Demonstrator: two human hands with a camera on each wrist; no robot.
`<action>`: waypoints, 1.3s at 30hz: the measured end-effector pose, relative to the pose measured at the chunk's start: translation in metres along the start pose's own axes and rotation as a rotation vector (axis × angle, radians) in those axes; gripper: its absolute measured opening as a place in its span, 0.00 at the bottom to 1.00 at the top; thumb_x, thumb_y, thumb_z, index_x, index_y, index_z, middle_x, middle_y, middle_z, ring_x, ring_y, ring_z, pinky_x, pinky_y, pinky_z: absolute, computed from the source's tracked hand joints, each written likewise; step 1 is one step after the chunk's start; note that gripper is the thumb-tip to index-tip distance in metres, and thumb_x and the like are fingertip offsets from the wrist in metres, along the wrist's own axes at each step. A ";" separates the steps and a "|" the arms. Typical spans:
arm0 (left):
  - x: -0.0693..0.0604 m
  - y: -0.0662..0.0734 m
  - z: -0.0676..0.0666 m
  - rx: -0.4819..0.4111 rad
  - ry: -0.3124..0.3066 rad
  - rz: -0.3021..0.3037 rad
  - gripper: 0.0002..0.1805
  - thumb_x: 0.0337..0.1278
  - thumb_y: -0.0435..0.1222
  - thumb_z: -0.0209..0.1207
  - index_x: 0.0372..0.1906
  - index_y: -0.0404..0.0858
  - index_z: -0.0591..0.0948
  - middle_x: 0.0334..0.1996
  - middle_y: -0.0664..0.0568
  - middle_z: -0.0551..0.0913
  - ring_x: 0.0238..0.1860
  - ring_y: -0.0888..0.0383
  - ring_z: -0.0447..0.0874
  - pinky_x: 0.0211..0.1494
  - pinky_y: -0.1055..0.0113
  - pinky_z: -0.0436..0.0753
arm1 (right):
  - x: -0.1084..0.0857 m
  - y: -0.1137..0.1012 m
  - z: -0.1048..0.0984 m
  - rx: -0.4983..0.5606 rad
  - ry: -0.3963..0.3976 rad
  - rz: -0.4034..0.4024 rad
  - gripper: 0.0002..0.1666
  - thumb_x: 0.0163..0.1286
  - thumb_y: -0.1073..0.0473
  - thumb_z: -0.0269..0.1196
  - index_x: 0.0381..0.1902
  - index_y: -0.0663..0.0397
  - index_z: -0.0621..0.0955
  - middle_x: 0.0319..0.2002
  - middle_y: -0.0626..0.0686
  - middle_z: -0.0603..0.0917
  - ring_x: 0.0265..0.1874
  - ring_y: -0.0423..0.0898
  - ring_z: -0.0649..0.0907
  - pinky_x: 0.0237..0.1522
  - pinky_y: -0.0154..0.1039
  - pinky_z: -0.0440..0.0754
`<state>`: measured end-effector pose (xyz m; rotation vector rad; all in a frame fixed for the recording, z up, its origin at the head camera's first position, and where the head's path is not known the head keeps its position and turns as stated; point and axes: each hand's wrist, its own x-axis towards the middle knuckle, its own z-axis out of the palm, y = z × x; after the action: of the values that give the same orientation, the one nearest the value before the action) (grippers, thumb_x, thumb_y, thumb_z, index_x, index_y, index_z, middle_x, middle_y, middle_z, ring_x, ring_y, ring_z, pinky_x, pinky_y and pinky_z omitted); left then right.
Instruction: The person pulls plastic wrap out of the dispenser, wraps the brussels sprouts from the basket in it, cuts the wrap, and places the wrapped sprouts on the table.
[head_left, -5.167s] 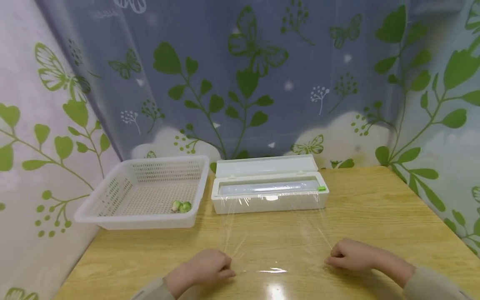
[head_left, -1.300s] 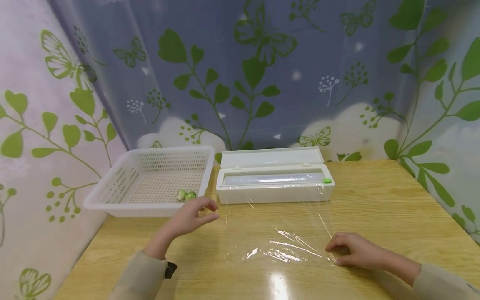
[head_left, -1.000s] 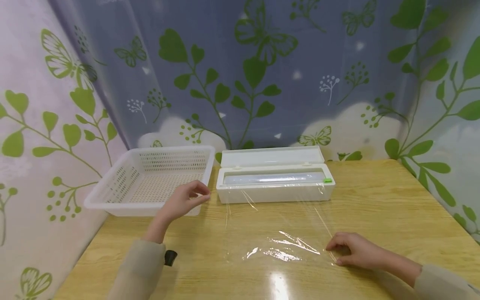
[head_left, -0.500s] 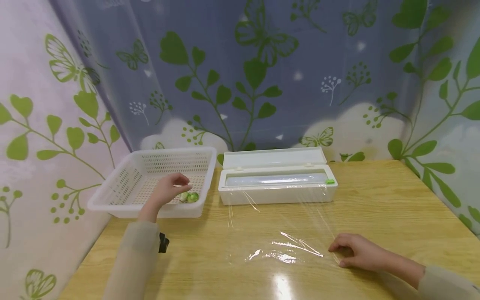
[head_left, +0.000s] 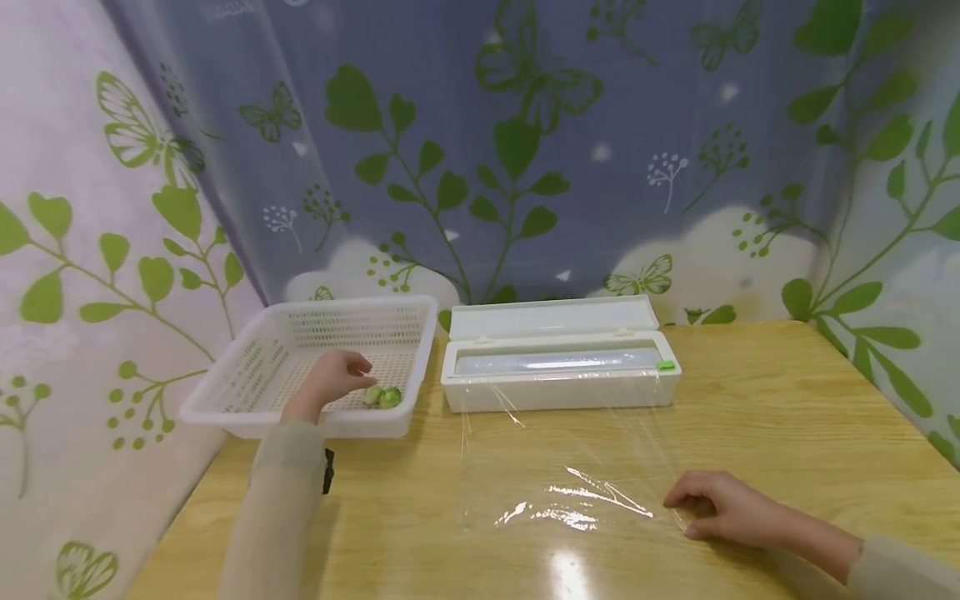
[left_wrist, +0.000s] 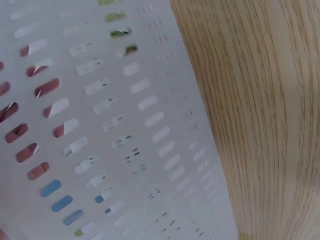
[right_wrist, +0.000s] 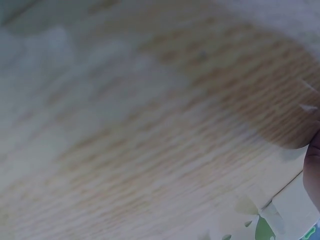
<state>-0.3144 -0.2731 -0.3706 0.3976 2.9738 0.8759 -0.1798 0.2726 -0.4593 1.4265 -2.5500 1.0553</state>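
Observation:
My left hand (head_left: pixel 335 377) reaches into the white plastic basket (head_left: pixel 300 421), fingers loosely bent, just left of the small green Brussels sprouts (head_left: pixel 384 397). Nothing shows between its fingers. In the left wrist view the slotted basket wall (left_wrist: pixel 145 105) hides this hand's fingertips. Clear plastic wrap (head_left: pixel 570 467) runs from the roll (head_left: pixel 555 361) in a white dispenser box (head_left: pixel 562 393) toward me over the table. My right hand (head_left: pixel 727 506) holds the near right corner of the wrap between curved fingers and thumb. A fingertip (right_wrist: pixel 312 172) of it shows at the right wrist view's edge.
The dispenser's lid (head_left: pixel 555 318) stands up at the back, and a green slider (head_left: pixel 665 365) sits at its right end. Patterned curtains (head_left: pixel 420 125) close off the back and sides of the wooden table (head_left: pixel 780 400).
My left hand has let go of the wrap's left corner and moved left and away into the basket beside the sprouts. My right hand stays at the wrap's right corner, its fingers less tightly curled.

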 end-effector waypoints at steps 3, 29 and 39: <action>0.005 0.000 0.001 0.057 -0.031 -0.020 0.17 0.49 0.36 0.61 0.42 0.28 0.77 0.38 0.39 0.78 0.40 0.46 0.75 0.43 0.54 0.74 | -0.002 0.000 0.001 -0.009 0.009 0.000 0.16 0.48 0.61 0.68 0.37 0.55 0.78 0.35 0.45 0.78 0.35 0.37 0.75 0.34 0.32 0.73; 0.016 0.002 0.016 0.216 -0.248 -0.121 0.29 0.46 0.33 0.63 0.54 0.25 0.69 0.49 0.32 0.72 0.50 0.38 0.69 0.49 0.50 0.70 | -0.008 -0.001 -0.001 0.004 0.005 0.020 0.16 0.51 0.58 0.66 0.39 0.56 0.79 0.36 0.46 0.77 0.36 0.38 0.76 0.36 0.32 0.74; 0.016 0.000 0.018 0.230 -0.300 -0.154 0.26 0.49 0.34 0.61 0.53 0.25 0.70 0.51 0.34 0.72 0.51 0.38 0.68 0.52 0.48 0.68 | -0.006 -0.004 -0.002 -0.004 0.004 0.039 0.16 0.51 0.59 0.66 0.39 0.56 0.79 0.36 0.46 0.78 0.36 0.38 0.76 0.36 0.33 0.75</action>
<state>-0.3285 -0.2596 -0.3855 0.2709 2.7835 0.4180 -0.1737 0.2773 -0.4576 1.3783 -2.5863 1.0566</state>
